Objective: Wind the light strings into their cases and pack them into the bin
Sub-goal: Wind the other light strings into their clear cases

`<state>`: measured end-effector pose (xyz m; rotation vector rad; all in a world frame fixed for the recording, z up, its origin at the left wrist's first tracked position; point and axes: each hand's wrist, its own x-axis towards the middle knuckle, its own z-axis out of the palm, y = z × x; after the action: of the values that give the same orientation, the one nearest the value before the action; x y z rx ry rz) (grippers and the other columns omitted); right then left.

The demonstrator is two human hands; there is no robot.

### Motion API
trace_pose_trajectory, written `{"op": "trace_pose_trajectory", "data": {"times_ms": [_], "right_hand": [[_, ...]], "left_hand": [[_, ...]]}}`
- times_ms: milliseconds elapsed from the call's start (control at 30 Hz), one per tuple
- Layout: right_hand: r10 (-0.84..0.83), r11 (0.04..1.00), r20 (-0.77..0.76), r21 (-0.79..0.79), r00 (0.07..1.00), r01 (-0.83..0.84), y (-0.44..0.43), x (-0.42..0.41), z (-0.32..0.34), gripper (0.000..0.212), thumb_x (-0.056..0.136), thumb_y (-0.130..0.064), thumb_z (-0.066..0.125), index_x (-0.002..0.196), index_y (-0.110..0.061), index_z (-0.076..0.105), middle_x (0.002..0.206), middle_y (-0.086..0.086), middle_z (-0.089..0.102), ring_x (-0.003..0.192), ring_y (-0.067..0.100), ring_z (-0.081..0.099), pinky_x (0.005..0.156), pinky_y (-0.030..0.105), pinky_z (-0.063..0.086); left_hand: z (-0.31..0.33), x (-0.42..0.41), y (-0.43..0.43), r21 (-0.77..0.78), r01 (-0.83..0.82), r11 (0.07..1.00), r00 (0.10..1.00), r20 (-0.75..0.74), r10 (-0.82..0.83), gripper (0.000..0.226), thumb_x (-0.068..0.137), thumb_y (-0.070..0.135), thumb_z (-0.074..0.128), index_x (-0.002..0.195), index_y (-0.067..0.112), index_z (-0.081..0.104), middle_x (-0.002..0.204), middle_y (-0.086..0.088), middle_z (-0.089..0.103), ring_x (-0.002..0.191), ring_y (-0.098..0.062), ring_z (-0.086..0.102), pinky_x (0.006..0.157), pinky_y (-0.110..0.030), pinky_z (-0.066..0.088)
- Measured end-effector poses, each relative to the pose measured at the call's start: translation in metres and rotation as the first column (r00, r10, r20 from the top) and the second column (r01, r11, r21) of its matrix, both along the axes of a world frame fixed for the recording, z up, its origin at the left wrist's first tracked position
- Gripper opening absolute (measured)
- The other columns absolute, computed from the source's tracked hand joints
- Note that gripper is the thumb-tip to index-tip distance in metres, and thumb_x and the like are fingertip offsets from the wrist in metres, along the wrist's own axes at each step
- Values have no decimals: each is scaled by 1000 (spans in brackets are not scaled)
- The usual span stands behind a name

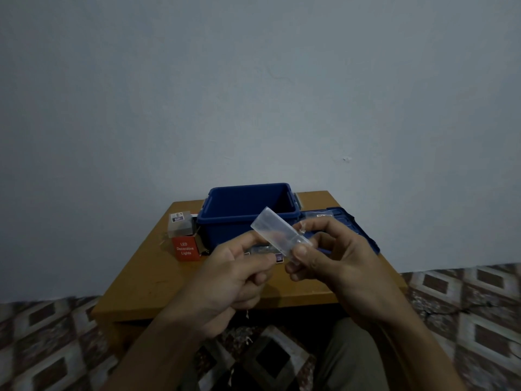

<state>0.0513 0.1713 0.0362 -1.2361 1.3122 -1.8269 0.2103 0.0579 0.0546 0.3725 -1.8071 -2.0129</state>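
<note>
In the lower middle of the frame, the right hand [324,261] held a clear plastic case [277,234] tilted up to the left, thumb and fingers clamped on its lower end. The left hand [234,273] sat just beside it, its fingers curled together and pinching a thin light string [247,314] that dangled below. Behind them on the tabletop [152,280] stood the open blue bin [225,230], its lid [342,220] lying at right, and a red box [186,248] at left.

Tilted clear case [277,238] before open blue bin [248,213]
</note>
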Motion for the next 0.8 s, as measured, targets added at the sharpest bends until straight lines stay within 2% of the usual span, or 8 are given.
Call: {"op": "trace_pose_trajectory", "data": {"times_ms": [100, 167, 267, 333, 400, 533, 700, 800], "right_hand": [[-42, 999, -22, 8, 999, 43, 0, 0, 0, 29, 83, -17, 71, 112, -13, 66, 78, 7, 67, 78, 33, 72, 73, 38, 61], [-65, 998, -27, 5, 997, 66, 0, 0, 0, 28, 84, -17, 71, 112, -15, 67, 77, 6, 67, 78, 30, 73, 72, 36, 61], [-96, 995, -31, -5, 995, 96, -1, -1, 0, 28, 83, -18, 71, 111, -15, 69, 79, 8, 65, 77, 28, 72, 71, 34, 61], [-93, 996, 0, -16, 996, 93, -1, -1, -1, 29, 84, -18, 71, 112, -13, 69, 80, 7, 64, 75, 28, 71, 72, 35, 60], [-58, 998, 59, -36, 997, 60, -1, -1, 0, 31, 84, -15, 71, 114, -11, 68, 81, 9, 63, 75, 28, 70, 72, 38, 59], [22, 998, 155, -64, 988, -12, 2, -1, 4, 37, 80, -14, 74, 115, -5, 65, 85, 18, 60, 73, 29, 68, 67, 35, 57], [106, 994, 136, -49, 985, -100, 6, -2, 5, 32, 74, -20, 78, 103, -9, 71, 86, 20, 62, 70, 31, 66, 66, 34, 56], [202, 979, 112, -3, 973, -203, 10, -3, 5, 27, 79, -14, 75, 104, -7, 69, 89, 17, 64, 70, 30, 65, 67, 35, 56]], "left_hand": [[-4, -1, -3, -84, -39, 996, 997, 64, 44, 23, 95, 15, 60, 111, 25, 74, 67, -6, 53, 46, -11, 39, 44, -21, 32], [-7, -1, -5, -212, -51, 976, 992, 104, 75, 20, 97, 17, 58, 109, 21, 73, 74, -7, 61, 60, -15, 53, 60, -25, 46], [-9, -1, -7, -305, -16, 952, 986, 154, 65, 16, 98, 16, 57, 102, 13, 72, 79, -6, 68, 71, -17, 59, 72, -30, 47], [-8, -1, -9, -288, 10, 958, 984, 175, 43, 16, 98, 20, 58, 100, 11, 71, 79, -7, 68, 70, -18, 59, 71, -32, 46], [-7, -2, -9, -295, 22, 955, 979, 199, 39, 24, 94, 31, 60, 95, 10, 71, 75, -7, 66, 66, -17, 58, 66, -26, 47], [-12, -6, -12, -399, -4, 917, 955, 269, 122, 36, 87, 47, 59, 80, 14, 71, 64, 0, 60, 59, -11, 51, 59, -21, 42], [-12, -7, -18, -292, -71, 954, 954, 258, 150, 29, 96, 31, 61, 74, 17, 72, 60, -2, 51, 47, -11, 36, 47, -26, 25], [-4, -4, -21, -283, -63, 957, 958, 252, 138, 35, 97, 20, 59, 66, 24, 74, 62, -1, 53, 52, -11, 42, 51, -26, 30]]}}
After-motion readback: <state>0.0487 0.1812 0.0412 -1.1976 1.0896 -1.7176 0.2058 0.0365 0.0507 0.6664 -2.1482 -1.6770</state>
